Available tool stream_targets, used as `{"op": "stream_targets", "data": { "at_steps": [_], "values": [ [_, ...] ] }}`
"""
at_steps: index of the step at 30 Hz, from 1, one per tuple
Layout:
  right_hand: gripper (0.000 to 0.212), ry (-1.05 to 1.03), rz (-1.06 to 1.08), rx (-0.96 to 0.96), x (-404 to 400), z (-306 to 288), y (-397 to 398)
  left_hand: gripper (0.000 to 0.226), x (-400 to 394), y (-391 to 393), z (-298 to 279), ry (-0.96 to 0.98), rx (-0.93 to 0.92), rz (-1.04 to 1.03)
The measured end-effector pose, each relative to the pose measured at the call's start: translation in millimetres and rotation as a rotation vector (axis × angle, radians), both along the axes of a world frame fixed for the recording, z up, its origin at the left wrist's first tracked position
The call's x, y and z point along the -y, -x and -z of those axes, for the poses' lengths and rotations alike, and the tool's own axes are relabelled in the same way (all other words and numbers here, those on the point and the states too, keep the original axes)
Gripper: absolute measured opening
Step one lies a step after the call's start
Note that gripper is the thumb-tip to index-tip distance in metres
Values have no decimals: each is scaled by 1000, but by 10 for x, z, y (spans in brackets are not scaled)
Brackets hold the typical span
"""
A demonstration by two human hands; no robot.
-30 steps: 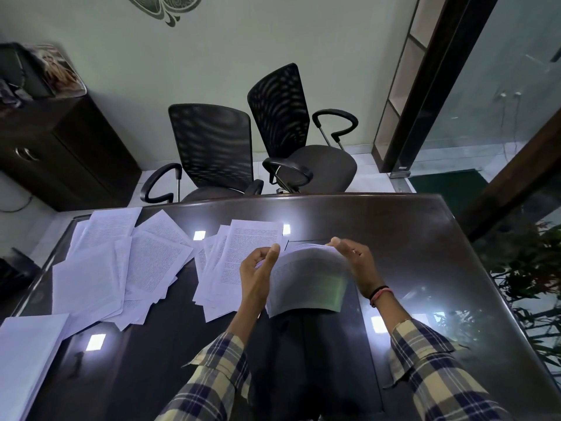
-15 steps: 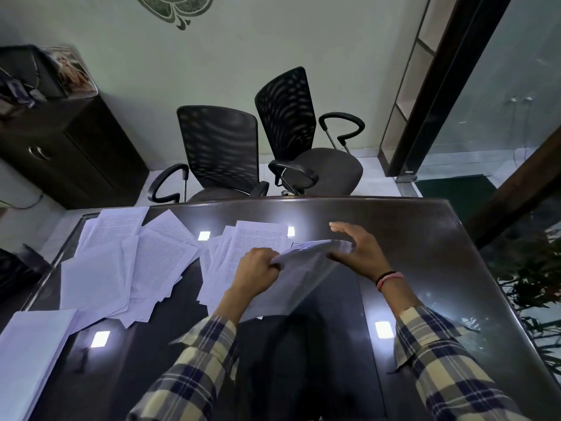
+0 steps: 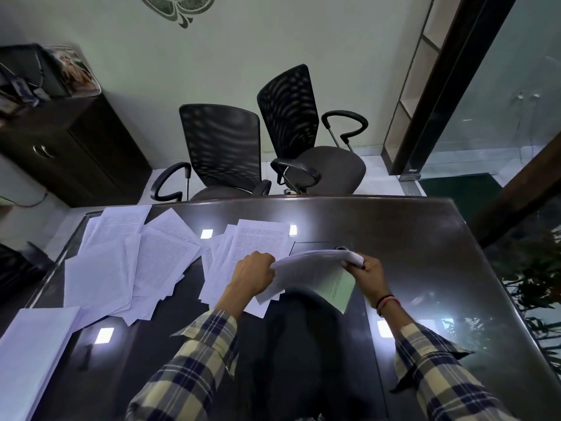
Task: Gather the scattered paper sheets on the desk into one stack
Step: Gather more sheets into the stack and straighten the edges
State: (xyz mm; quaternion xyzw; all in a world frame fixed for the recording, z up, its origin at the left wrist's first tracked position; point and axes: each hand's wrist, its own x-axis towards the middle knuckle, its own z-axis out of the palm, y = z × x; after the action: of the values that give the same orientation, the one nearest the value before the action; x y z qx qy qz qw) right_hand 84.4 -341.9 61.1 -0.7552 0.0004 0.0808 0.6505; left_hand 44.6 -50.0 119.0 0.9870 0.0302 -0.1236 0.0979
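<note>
A bundle of paper sheets (image 3: 306,276) hangs between both hands above the dark glossy desk (image 3: 425,256), bowed along its top edge. My left hand (image 3: 253,273) grips the bundle's left end and my right hand (image 3: 365,268) grips its right end. Just left of the bundle, several printed sheets (image 3: 246,247) lie fanned on the desk. Farther left, a wider spread of scattered sheets (image 3: 127,259) overlaps at different angles. A neat white stack (image 3: 33,354) lies at the desk's near left corner.
Two black mesh office chairs (image 3: 224,150) (image 3: 303,138) stand beyond the desk's far edge. A dark wooden cabinet (image 3: 69,150) with clutter on top stands at the back left. A glass partition and plants (image 3: 534,278) are on the right.
The bundle was held up facing me, then tipped flat. My right hand has gone from lying over its top edge to gripping its right end. The camera has tilted slightly.
</note>
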Motion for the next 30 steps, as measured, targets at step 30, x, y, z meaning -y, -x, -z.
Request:
{"op": "stream_targets", "data": {
  "at_steps": [30],
  "values": [
    [14, 7, 1, -85, 60, -120, 60, 59, 363, 72, 213, 123, -5, 23]
  ]
}}
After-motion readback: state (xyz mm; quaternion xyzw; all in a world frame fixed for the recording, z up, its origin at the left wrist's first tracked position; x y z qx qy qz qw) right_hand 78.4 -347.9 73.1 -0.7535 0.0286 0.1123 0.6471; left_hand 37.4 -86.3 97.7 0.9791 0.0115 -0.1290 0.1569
